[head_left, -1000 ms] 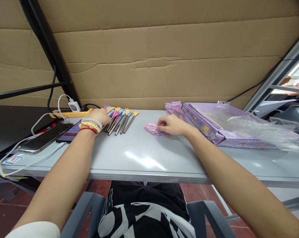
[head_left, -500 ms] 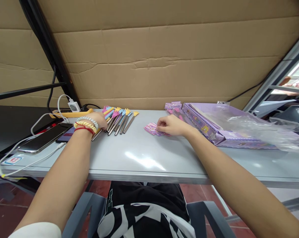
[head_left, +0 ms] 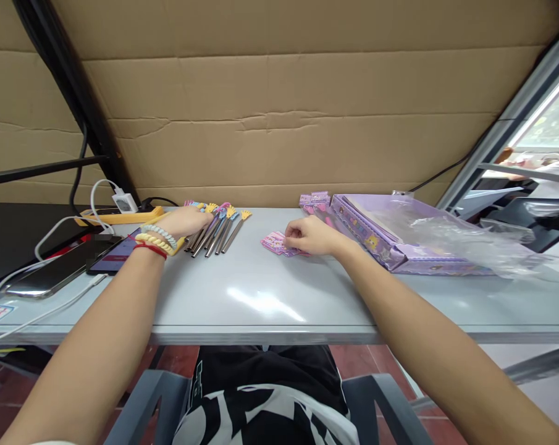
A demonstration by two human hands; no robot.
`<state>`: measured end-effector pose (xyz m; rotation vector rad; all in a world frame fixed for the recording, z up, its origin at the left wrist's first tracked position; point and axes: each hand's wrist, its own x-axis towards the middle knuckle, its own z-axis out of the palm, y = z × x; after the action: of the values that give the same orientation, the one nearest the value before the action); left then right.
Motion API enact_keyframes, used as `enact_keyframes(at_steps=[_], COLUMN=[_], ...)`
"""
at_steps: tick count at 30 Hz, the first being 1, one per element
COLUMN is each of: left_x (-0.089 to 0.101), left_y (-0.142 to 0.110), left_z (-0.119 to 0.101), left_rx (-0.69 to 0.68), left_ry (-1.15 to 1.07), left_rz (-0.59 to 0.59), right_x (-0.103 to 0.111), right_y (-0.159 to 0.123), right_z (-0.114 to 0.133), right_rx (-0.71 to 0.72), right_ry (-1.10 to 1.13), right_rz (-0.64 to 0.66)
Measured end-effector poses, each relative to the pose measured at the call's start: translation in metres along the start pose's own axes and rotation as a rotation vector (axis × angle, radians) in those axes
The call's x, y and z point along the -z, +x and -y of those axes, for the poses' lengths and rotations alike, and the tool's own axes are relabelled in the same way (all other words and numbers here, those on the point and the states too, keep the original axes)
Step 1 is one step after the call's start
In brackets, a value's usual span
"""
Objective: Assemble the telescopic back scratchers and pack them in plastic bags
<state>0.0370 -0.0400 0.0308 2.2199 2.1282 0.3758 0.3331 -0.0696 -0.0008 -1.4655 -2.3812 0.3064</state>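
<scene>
My left hand [head_left: 185, 220], with bracelets at the wrist, lies closed over the left side of a row of several metal pens [head_left: 215, 230] with coloured hand-shaped tops at the back of the grey table [head_left: 260, 296]. It seems to grip one pen with a yellow top. My right hand [head_left: 309, 235] rests with curled fingers pinched on a small stack of pink cards [head_left: 275, 243] near the table's middle.
A purple printed box [head_left: 390, 238] under clear plastic wrap [head_left: 464, 238] lies at the right, with more small purple cards [head_left: 313, 199] behind it. Two phones [head_left: 70, 266] on white cables, a charger [head_left: 124, 202] and a yellow power strip sit at the left. A cardboard wall stands behind.
My left hand drew back a little from the pen tops toward me with a pen under its fingers. The right hand stayed on the pink cards. The view shifted slightly.
</scene>
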Motion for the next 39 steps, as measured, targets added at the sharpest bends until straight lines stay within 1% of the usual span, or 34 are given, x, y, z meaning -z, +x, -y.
enact_keyframes(at_steps=[3, 7, 9, 11, 12, 14, 16, 18, 20, 22, 24, 26, 29, 32, 35, 37, 39], left_x=[-0.009, -0.019, -0.024, -0.028, -0.03, -0.034, -0.037, -0.04, -0.043, -0.046, -0.048, -0.049, -0.049, -0.047, -0.044, -0.04, -0.035], left_y=[-0.001, -0.006, -0.011, -0.016, -0.019, -0.023, -0.026, -0.025, -0.023, -0.02, -0.018, -0.018, -0.023, -0.029, -0.03, -0.025, -0.018], left_z=[-0.01, -0.022, -0.028, -0.035, -0.039, -0.046, -0.052, -0.054, -0.055, -0.054, -0.054, -0.055, -0.061, -0.068, -0.07, -0.064, -0.05], left_rx=[-0.061, -0.194, -0.267, -0.367, -0.427, -0.545, -0.635, -0.677, -0.684, -0.669, -0.638, -0.615, -0.635, -0.658, -0.635, -0.607, -0.565], left_ry=[0.069, 0.074, 0.02, -0.044, -0.072, -0.12, -0.164, -0.201, -0.225, -0.244, -0.256, -0.228, -0.099, 0.023, 0.108, 0.144, 0.156], left_rz=[0.044, -0.018, -0.052, -0.06, -0.058, -0.051, -0.068, -0.127, -0.218, -0.311, -0.401, -0.48, -0.576, -0.634, -0.656, -0.663, -0.674], right_x=[0.0, 0.001, 0.001, 0.0, -0.001, -0.003, -0.004, -0.003, 0.0, 0.003, 0.005, 0.006, 0.002, -0.002, -0.003, 0.002, 0.013], right_y=[0.0, -0.001, -0.001, -0.002, -0.001, 0.001, 0.005, 0.007, 0.008, 0.007, 0.005, 0.003, 0.003, 0.006, 0.009, 0.008, 0.005], right_z=[0.0, 0.001, 0.002, 0.002, 0.002, 0.002, 0.002, 0.002, 0.003, 0.003, 0.004, 0.004, 0.005, 0.007, 0.009, 0.007, 0.0], right_rx=[0.007, 0.017, 0.022, 0.029, 0.028, 0.002, -0.05, -0.077, -0.054, -0.019, -0.007, -0.006, -0.006, -0.025, -0.049, -0.065, -0.081], right_ry=[0.005, 0.03, 0.044, 0.087, 0.139, 0.328, 0.606, 0.897, 1.124, 1.256, 1.31, 1.317, 1.296, 1.264, 1.235, 1.258, 1.307], right_rz=[-0.006, -0.019, -0.025, -0.042, -0.054, -0.103, -0.165, -0.214, -0.252, -0.302, -0.32, -0.289, -0.247, -0.264, -0.303, -0.353, -0.444])
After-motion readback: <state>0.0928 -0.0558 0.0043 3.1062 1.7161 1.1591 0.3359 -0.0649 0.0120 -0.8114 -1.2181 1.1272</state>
